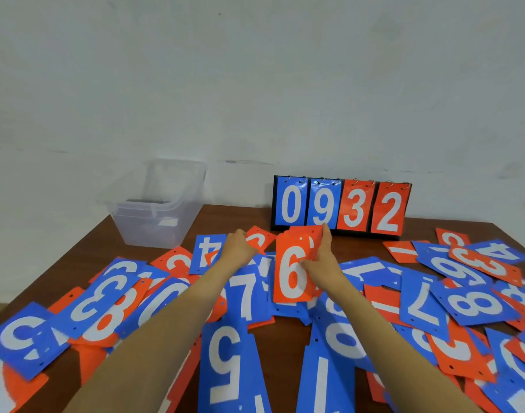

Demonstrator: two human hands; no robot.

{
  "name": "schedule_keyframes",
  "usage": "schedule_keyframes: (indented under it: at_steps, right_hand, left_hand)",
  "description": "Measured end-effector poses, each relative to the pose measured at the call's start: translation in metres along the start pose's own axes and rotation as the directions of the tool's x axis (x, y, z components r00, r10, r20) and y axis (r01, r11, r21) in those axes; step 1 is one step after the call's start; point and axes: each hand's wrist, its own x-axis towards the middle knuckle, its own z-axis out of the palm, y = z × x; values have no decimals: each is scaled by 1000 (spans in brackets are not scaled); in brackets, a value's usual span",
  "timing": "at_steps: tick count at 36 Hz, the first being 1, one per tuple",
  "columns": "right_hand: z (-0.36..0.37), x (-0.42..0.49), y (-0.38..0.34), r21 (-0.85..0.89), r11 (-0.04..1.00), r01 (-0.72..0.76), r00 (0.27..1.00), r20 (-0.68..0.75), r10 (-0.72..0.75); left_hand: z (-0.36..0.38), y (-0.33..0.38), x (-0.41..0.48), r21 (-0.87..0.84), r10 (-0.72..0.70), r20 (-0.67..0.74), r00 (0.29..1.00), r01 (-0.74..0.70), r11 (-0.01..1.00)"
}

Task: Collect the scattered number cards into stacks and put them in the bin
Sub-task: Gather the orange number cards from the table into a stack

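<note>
number cards (246, 296) orange, blue; right fingers (326, 234) clamp 6 stack (291, 275), left fingers (237, 235) unclear.

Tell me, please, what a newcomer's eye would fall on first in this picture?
The blue and red number cards strewn in overlapping heaps across the brown table strike first. At the centre, the right hand holds up a red 6 stack, the left hand beside it among the cards. Behind stand a scoreboard reading 0932 and, far left, a clear bin.
</note>
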Motion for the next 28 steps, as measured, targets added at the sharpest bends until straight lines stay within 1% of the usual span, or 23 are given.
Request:
schedule_keyframes:
  at_steps: [4,8,12,15,19,22,24,26,28]
  right_hand:
    - [1,28,3,12,1000,-15,1000,-14,15]
    - [5,46,8,22,1000,-18,1000,-13,18]
    - [7,56,14,39,999,-17,1000,-6,17]
    - [8,59,18,58,998,-24,1000,-15,25]
    - [8,57,21,76,997,-33,999,-24,35]
    - [7,51,22,78,996,-34,999,-31,37]
    - [5,47,22,90,995,-31,998,-44,35]
    - [3,42,21,109,993,-36,997,-58,42]
    - [0,34,18,127,991,-34,997,-68,43]
  left_hand:
    - [6,3,37,236,-99,54,994,83,968]
    - [10,3,64,380,-135,59,989,103,919]
    - [9,6,81,502,-196,67,978,137,854]
    - [8,7,86,530,-234,79,969,158,833]
    - [11,8,87,501,-245,57,968,185,846]
    - [12,9,85,437,-199,-31,979,192,878]
    - [8,10,83,332,-156,-73,985,172,928]
    - [2,12,76,177,-113,-105,988,131,976]
    - [-4,13,66,17,-46,-133,990,49,999]
